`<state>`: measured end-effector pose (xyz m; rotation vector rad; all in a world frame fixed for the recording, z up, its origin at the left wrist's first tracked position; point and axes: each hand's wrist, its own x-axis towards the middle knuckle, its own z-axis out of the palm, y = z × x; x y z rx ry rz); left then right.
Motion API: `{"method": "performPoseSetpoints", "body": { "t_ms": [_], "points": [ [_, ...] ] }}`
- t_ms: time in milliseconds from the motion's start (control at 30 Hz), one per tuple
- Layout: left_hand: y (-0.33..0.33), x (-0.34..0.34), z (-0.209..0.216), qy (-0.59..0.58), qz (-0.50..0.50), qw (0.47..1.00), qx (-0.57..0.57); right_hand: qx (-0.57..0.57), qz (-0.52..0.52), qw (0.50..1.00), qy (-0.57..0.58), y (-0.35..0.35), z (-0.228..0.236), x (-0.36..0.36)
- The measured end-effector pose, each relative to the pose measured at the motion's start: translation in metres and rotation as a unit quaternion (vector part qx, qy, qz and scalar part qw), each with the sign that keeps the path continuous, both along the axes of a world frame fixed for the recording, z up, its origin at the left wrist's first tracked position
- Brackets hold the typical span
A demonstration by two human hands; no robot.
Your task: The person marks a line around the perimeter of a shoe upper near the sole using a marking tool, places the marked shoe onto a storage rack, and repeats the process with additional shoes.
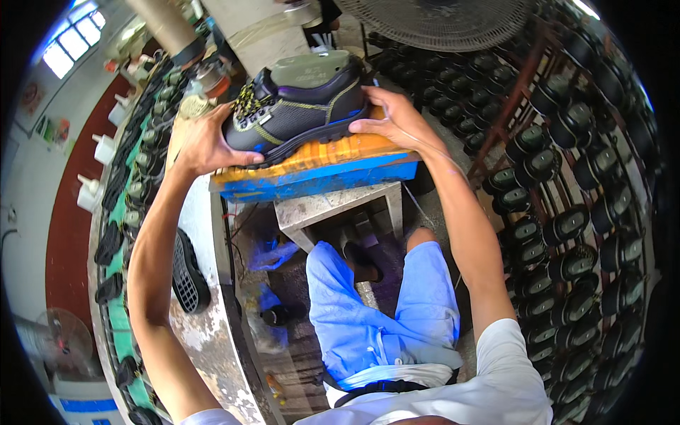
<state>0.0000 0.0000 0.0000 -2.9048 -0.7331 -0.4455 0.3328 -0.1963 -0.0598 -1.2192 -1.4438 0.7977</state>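
Note:
A black work shoe (301, 110) with yellow stitching and yellow-flecked laces lies sideways before me, its toe to the left. A green shoe last (312, 69) fills its opening. My left hand (205, 140) is closed round the toe, the thumb along the sole's edge. At the heel, my right hand (393, 117) grips with its thumb against the sole. Under the shoe is a yellow pad (333, 157) on a blue base (319, 183); I cannot tell whether the sole rests fully on it.
Left of me, a loose black sole (188, 273) lies on a worn bench (205, 340). Beyond it runs a green conveyor (124, 319) with soles and shoes, beside white bottles (104, 149). Racks of shoes (581, 170) fill the right. A large fan (439, 21) stands ahead.

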Motion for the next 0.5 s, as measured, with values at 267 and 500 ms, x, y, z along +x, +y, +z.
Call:
{"method": "performPoseSetpoints", "body": {
  "t_ms": [267, 500],
  "points": [
    [0.014, -0.005, 0.054, 0.013, -0.031, 0.999, -0.027, 0.055, -0.058, 0.997, 0.009, 0.034, 0.001, -0.023],
    [0.055, -0.033, 0.032, -0.114, -0.114, 0.926, -0.342, 0.031, -0.045, 0.998, -0.042, 0.035, 0.011, -0.001]
  ]
}}
